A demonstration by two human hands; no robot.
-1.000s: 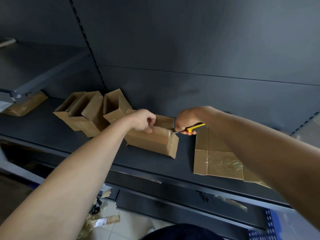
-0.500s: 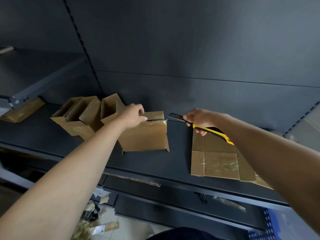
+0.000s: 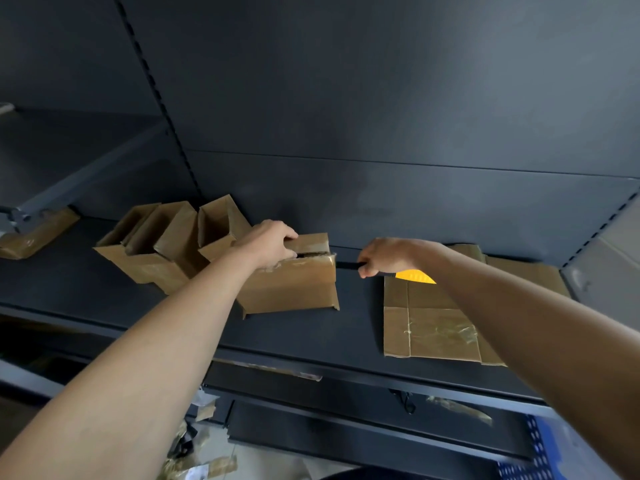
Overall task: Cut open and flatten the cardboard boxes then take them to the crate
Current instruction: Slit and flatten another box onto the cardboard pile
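A small brown cardboard box stands on the dark shelf, its taped top slit open. My left hand grips the box's top edge with fingers curled over a flap. My right hand holds a yellow and black utility knife, whose dark front end points at the box's upper right corner. Flattened cardboard lies on the shelf to the right, partly under my right forearm. Several opened boxes stand in a row to the left.
Another flattened piece lies at the far left under a shelf bracket. Tape and cardboard scraps litter the floor below. A blue perforated crate shows at the bottom right. The shelf's back panel is close behind the boxes.
The box was tipped upright and turned to face me. My right hand drew away to the right with the knife, then brought its front end back to the box's top right corner.
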